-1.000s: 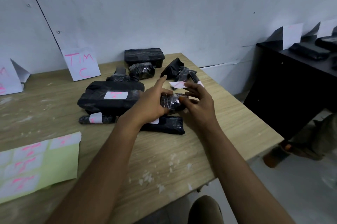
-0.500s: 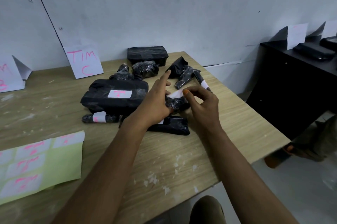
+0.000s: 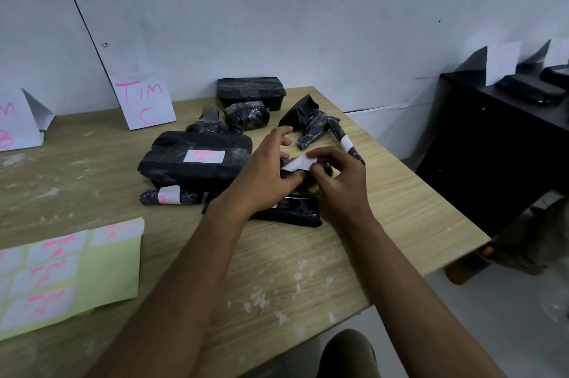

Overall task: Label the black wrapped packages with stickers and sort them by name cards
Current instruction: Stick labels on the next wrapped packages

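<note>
- Head view: since half a second ago, the white sticker (image 3: 298, 164) has come down onto the small black package (image 3: 311, 175); the right hand (image 3: 340, 183) pinches its edge.
- The left hand (image 3: 267, 171) curls round the same package, forefinger raised, above the surface (image 3: 277, 270).
- Three other packages show white stickers: the large flat package (image 3: 197, 159), a thin roll (image 3: 167, 196) and a stick (image 3: 346, 143).
- One name card (image 3: 144, 103) reads "TIM C" in pink.
- A green sticker sheet (image 3: 92, 273) lies near left; its writing is too blurred to read.
</note>
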